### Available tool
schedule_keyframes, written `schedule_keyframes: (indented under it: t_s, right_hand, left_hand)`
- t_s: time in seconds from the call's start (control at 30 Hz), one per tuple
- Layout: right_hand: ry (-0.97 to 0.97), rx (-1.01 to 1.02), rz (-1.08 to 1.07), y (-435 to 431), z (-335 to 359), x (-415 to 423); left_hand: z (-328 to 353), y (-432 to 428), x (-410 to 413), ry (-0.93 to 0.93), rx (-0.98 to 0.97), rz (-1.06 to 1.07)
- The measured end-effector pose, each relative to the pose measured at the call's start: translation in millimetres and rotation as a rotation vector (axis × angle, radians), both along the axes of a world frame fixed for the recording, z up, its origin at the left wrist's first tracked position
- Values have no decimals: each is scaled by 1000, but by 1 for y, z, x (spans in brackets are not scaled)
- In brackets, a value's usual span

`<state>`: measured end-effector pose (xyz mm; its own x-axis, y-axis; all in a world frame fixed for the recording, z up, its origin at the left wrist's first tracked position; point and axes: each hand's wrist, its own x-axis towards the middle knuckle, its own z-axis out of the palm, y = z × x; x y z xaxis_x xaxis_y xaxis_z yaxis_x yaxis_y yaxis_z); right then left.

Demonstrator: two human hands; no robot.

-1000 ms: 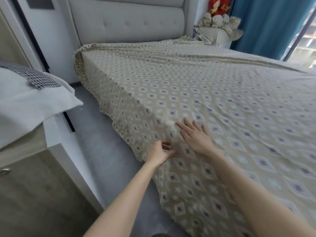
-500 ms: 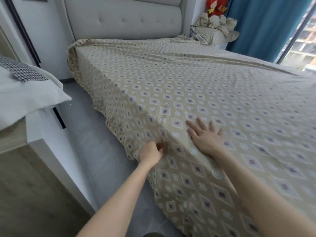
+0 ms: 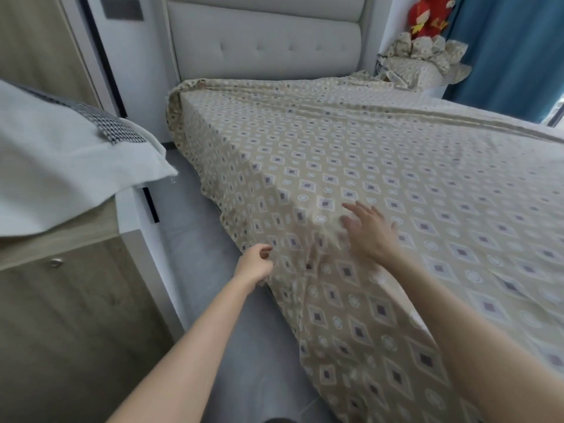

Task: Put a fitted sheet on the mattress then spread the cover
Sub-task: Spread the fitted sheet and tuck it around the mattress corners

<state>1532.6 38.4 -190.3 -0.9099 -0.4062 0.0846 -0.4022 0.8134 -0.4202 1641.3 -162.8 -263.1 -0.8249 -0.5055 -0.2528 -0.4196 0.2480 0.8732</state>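
A beige sheet (image 3: 381, 166) with a diamond and circle pattern lies over the mattress and hangs down its near left side. My left hand (image 3: 254, 264) pinches the hanging edge of the sheet at the mattress side. My right hand (image 3: 370, 230) has straight fingers and sits flat on or just above the sheet on top of the bed, blurred by motion. A white strip of mattress or bedding (image 3: 494, 112) shows at the far right, beyond the sheet's edge.
A grey padded headboard (image 3: 262, 41) stands at the back. A white pillow (image 3: 61, 160) lies on a wooden cabinet (image 3: 70, 315) at the left. Grey floor (image 3: 213, 270) runs between cabinet and bed. Bundled matching cloth (image 3: 418, 61), a red plush toy (image 3: 427, 13) and blue curtains (image 3: 512, 50) are at the back right.
My left hand has pulled the sheet's edge down and outward off the mattress side. My right hand has slid a little forward across the top. The view has tilted up.
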Motion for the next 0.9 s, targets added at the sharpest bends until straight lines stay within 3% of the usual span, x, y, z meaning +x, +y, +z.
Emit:
schedule_keyframes:
  t_s: [0.03, 0.1, 0.23, 0.4, 0.6, 0.73, 0.9]
  right_hand:
    - [-25, 174, 21, -5, -8, 1]
    - [-48, 316, 81, -14, -19, 5]
    - [17, 326, 165, -11, -21, 2]
    - [97, 423, 55, -32, -25, 12]
    - [-291, 619, 171, -43, 32, 4]
    - [-588, 388, 93, -47, 135, -5]
    - [-609, 72, -99, -58, 267, -3]
  left_hand:
    - [2, -4, 1, 16, 0, 27]
    - [3, -11, 2, 42, 9, 90]
    - [8, -18, -8, 65, 87, 149]
    - [40, -31, -26, 12, 154, 274]
    - [134, -17, -38, -91, 227, 382]
    - [229, -24, -48, -144, 275, 358]
    - [362, -40, -55, -152, 303, 309]
